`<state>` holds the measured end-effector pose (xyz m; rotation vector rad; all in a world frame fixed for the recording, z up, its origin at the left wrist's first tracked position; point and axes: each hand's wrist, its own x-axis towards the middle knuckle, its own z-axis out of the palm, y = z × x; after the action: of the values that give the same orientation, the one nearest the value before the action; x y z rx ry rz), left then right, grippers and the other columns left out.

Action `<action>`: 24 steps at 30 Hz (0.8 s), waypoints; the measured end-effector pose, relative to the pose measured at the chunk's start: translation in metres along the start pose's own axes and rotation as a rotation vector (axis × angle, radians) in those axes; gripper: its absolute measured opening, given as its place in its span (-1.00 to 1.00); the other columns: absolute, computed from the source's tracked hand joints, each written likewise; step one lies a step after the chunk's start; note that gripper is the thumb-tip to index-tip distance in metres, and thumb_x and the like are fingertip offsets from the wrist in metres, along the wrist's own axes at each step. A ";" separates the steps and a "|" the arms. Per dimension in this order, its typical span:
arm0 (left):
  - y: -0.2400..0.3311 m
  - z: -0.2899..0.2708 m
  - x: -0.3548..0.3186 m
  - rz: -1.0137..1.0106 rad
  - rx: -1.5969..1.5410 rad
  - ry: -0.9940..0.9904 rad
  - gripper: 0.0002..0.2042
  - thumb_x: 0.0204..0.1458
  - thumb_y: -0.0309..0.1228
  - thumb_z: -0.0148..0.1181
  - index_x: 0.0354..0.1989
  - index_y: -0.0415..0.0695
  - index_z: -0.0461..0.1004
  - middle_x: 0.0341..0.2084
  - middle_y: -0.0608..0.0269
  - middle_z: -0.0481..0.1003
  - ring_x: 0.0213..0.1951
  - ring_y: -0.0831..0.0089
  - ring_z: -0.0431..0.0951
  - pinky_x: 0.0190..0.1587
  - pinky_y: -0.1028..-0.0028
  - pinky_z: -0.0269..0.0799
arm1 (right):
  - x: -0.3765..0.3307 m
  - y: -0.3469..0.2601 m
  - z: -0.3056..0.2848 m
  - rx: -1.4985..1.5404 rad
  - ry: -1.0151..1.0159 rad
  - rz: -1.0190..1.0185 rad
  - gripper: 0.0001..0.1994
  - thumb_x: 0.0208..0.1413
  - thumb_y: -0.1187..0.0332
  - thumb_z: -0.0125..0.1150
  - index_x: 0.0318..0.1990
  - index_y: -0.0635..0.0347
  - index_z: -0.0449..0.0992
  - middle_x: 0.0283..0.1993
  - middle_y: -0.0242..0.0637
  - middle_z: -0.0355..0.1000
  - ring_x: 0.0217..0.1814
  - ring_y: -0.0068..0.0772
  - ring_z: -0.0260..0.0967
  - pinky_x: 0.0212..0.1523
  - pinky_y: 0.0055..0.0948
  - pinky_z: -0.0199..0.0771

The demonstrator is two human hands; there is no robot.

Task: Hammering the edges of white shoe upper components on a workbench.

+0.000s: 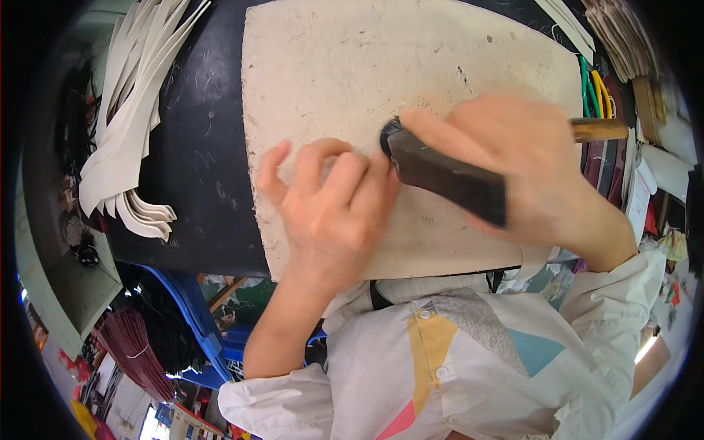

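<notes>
In my right hand [528, 169] is a hammer with a dark, heavy head [447, 172]; a wooden handle [600, 130] sticks out past the hand. The hand is blurred by motion. The head's rounded end comes down beside the fingertips of my left hand [330, 198]. That hand is curled on a pale, worn board [337, 66], its thumb and index finger drawn together, the little finger apart. What the thumb and index finger hold, if anything, is hidden.
White curved strips [132, 125] are heaped on the black tabletop [202, 161] at left. Pale strips [620, 37] and coloured green and yellow pieces [601, 92] lie at the right. Below left are a blue bin [187, 301] and a dark red bundle [136, 352].
</notes>
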<state>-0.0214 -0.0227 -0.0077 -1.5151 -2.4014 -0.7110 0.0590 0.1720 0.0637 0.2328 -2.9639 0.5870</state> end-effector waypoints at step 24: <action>0.029 0.005 -0.014 -0.220 0.024 0.063 -0.82 -0.14 -0.39 0.42 -0.32 -0.04 0.64 -0.44 0.46 0.46 -0.26 0.43 0.46 0.04 0.19 0.07 | -0.001 -0.004 0.001 -0.005 0.040 -0.025 -0.52 -0.24 0.51 0.35 -0.02 0.13 0.60 -0.47 -0.26 0.40 -0.51 -0.18 0.41 -0.51 -0.31 0.38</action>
<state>0.0106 -0.0209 -0.0098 -1.2123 -2.5438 -0.7576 0.0601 0.1681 0.0643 0.2548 -2.9195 0.5741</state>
